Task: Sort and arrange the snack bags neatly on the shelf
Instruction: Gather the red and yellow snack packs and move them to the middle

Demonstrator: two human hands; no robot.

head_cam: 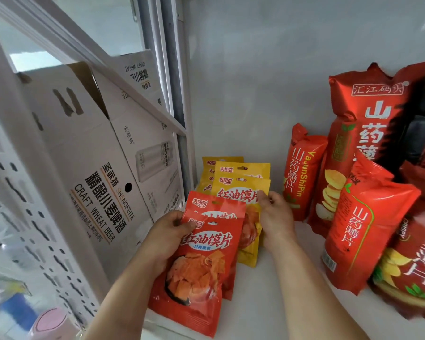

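Left hand (166,233) grips two red snack bags (201,263) at lower centre, long axis upright. Right hand (274,214) pinches the front yellow bag (241,192) just right of and behind them; shelf (275,278) beneath.

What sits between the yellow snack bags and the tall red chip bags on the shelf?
In the head view, the right hand gripping the front yellow bag, then bare white shelf up to the red chip bags.
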